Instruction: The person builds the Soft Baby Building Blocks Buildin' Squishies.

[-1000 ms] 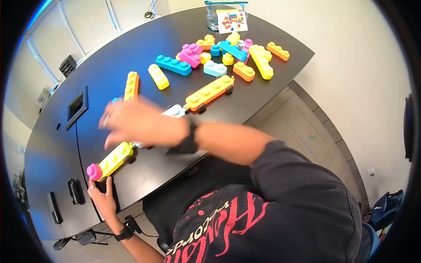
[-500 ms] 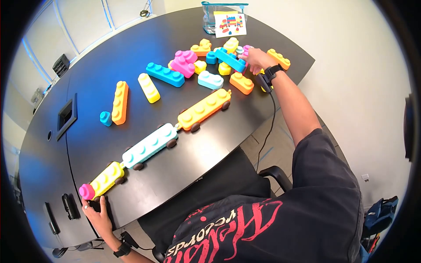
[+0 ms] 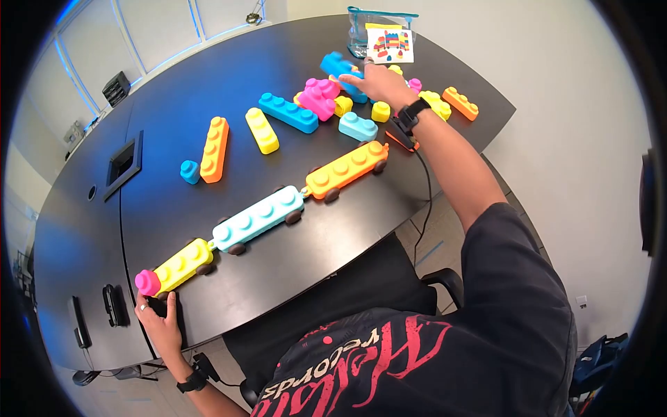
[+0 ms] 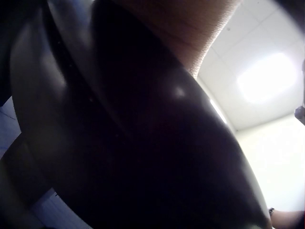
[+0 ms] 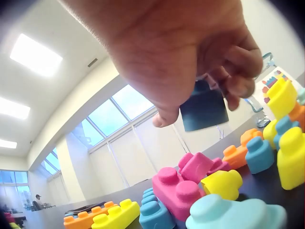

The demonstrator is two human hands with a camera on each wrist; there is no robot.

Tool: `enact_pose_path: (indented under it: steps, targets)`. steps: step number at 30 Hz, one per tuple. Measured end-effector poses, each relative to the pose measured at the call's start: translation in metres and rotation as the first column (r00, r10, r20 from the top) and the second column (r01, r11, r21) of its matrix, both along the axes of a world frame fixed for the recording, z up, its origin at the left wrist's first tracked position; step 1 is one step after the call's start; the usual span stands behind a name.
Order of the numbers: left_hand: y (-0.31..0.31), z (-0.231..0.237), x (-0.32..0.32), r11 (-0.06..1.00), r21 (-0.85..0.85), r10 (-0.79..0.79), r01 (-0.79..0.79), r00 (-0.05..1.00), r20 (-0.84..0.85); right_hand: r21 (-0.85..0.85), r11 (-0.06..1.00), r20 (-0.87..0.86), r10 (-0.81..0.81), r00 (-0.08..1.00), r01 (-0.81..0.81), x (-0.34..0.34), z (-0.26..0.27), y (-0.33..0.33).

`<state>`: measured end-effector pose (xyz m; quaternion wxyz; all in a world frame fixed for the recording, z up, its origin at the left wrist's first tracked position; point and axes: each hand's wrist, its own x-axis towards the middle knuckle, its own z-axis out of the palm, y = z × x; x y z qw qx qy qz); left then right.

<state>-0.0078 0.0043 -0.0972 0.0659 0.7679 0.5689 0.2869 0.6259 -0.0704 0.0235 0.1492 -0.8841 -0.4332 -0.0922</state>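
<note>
Blue block (image 3: 336,64) sits between thumb (image 5: 167,114) and fingers (image 5: 241,85) of the right grip (image 3: 385,83), pinched above the table (image 3: 340,233).

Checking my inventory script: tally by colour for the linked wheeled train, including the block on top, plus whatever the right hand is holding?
Yellow: 1, a wheeled car
Light blue: 1, the middle car
Orange: 1, the end car
Pink: 1, the small block
Blue: 1, the held block
Total: 5
</note>
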Motion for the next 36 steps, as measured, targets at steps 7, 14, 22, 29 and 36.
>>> enact_pose_path:
  steps: [7, 14, 22, 29, 36]
  targets:
    - [0.000, 0.002, -0.001, 1.000, 0.020, -0.014, 0.014, 1.000, 0.011, -0.061, 0.956, 0.062, -0.285, 0.957, 0.288, 0.036, -0.003, -0.039]
    - [-0.002, 0.005, 0.001, 1.000, -0.025, -0.012, 0.012, 1.000, -0.008, -0.228, 0.885, -0.199, -0.450, 0.870, 0.406, 0.060, -0.042, -0.059]
    - [0.001, 0.001, 0.000, 0.998, 0.042, -0.037, 0.037, 0.999, 0.005, 0.038, 0.869, -0.255, -0.470, 0.845, 0.494, 0.053, -0.046, -0.056]
    - [-0.004, 0.007, 0.004, 0.997, 0.055, -0.051, 0.049, 0.998, 0.047, 0.100, 0.871, -0.253, -0.445, 0.859, 0.481, 0.064, 0.004, -0.078]
    - [-0.002, 0.011, 0.002, 0.989, 0.135, -0.073, 0.066, 0.996, 0.049, 0.534, 0.814, -0.022, 0.283, 0.959, -0.228, -0.128, 0.037, -0.069]
